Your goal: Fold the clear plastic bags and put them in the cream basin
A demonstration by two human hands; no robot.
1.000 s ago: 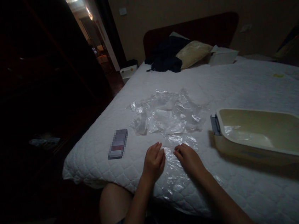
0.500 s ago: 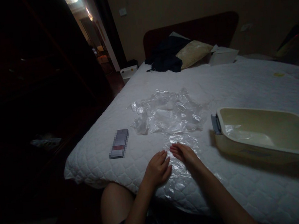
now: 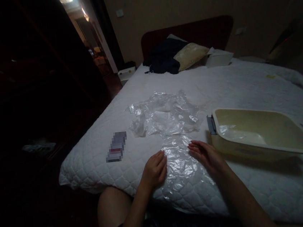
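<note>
A clear plastic bag lies spread on the white quilted bed in front of me. My left hand rests at its left edge, fingers stretched out and holding nothing. At the bag's right edge is my right hand, its fingers extended and slightly curved, with nothing in them. Whether the fingertips press on the plastic is hard to tell. Just beyond the flat bag sits a heap of crumpled clear plastic bags.
To the right stands a cream plastic bin with a grey latch. A pixelated flat object lies at left. Dark clothing, a beige pillow and a white box lie near the headboard.
My right hand has moved right, away from my left hand, leaving more of the flat plastic bag in view between them. The view has shifted slightly to the right.
</note>
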